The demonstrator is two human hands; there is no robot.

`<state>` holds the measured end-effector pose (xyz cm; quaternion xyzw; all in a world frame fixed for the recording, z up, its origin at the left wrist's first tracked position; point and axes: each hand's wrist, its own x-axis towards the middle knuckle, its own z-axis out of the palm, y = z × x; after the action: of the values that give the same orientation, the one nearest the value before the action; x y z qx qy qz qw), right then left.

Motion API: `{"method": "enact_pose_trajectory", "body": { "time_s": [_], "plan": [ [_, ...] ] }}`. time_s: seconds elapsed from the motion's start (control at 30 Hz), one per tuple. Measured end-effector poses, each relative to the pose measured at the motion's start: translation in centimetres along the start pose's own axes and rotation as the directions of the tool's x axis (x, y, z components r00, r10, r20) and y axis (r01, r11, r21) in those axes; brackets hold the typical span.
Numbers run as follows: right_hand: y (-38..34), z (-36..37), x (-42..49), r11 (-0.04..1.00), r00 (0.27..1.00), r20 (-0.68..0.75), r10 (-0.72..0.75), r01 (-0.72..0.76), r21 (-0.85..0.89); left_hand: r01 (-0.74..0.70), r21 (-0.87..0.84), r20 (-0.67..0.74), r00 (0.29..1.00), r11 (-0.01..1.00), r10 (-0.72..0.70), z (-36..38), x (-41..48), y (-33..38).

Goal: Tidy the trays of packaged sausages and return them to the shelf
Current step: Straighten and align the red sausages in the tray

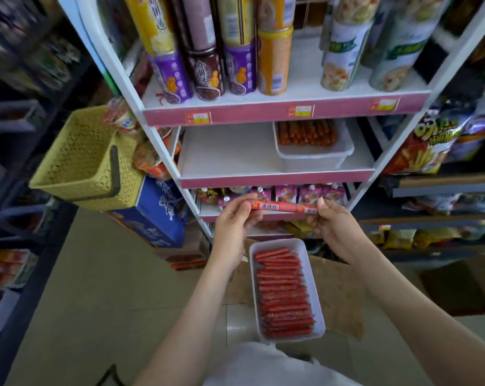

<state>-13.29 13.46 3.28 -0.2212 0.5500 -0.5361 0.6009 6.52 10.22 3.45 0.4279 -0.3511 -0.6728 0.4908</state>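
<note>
A long red packaged sausage point(283, 207) is held level in front of the lower shelf. My left hand point(234, 222) pinches its left end and my right hand point(329, 222) pinches its right end. Below my hands a white tray point(317, 302) on the floor holds several red sausages lying in rows. A second white tray point(316, 158) with orange-brown sausages sits on the right half of the middle shelf point(224, 151), whose left half is bare.
Tall snack cans fill the upper shelf point(285, 100). Pink pouches line the shelf behind the held sausage. A yellow woven basket point(82, 160) rests on a blue carton point(155, 215) at the left. Snack bags hang at the right. Brown cardboard lies beside the floor tray.
</note>
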Motion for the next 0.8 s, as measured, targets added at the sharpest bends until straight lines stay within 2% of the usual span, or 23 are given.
{"method": "enact_pose_trajectory", "body": {
  "time_s": [0.07,0.23,0.37,0.47,0.53,0.57,0.6,0.63,0.67,0.73,0.8],
  "plan": [
    [-0.6,1.3,0.2,0.996,0.999,-0.03,-0.012,0.015,0.087,-0.053,-0.036,0.006,0.999,0.998,0.053,0.6,0.9,1.2],
    [-1.9,2.6,0.9,0.975,0.995,-0.087,-0.054,0.072,0.209,-0.169,0.019,0.054,0.984,0.985,0.168,2.5,1.6,3.3],
    [-3.0,2.9,0.9,0.954,0.993,-0.072,-0.089,0.106,0.28,-0.291,0.171,0.276,0.931,0.941,0.238,4.4,0.9,4.8],
    [-3.7,2.9,0.4,0.972,0.992,0.016,-0.128,0.122,0.202,-0.359,0.267,0.31,0.91,0.894,0.273,5.9,0.8,5.8],
    [-4.5,3.1,-0.1,0.981,0.981,0.027,-0.19,0.191,-0.023,-0.425,0.325,0.298,0.894,0.845,0.335,6.5,1.0,6.2],
    [-5.2,3.0,-0.4,0.944,0.969,0.007,-0.247,0.242,-0.223,-0.47,0.367,0.312,0.875,0.802,0.37,6.7,1.0,6.4],
    [-6.2,3.1,-0.9,0.852,0.944,-0.007,-0.33,0.295,-0.432,-0.523,0.412,0.34,0.848,0.746,0.406,7.0,1.1,6.6],
    [-7.3,3.2,-1.5,0.745,0.906,0.012,-0.423,0.355,-0.565,-0.591,0.475,0.379,0.806,0.652,0.454,7.2,1.4,6.7],
    [-8.5,3.5,-2.2,0.652,0.854,0.067,-0.516,0.443,-0.616,-0.668,0.543,0.423,0.741,0.509,0.522,7.4,1.8,6.7],
    [-10.7,4.6,-4.1,0.503,0.701,0.222,-0.678,0.662,-0.556,-0.756,0.624,0.503,0.581,0.196,0.64,8.0,2.3,7.0],
    [-12.2,5.5,-5.6,0.233,0.509,0.38,-0.772,0.783,-0.576,-0.782,0.621,0.532,0.474,0.058,0.702,8.8,2.6,7.4]
  ]
}}
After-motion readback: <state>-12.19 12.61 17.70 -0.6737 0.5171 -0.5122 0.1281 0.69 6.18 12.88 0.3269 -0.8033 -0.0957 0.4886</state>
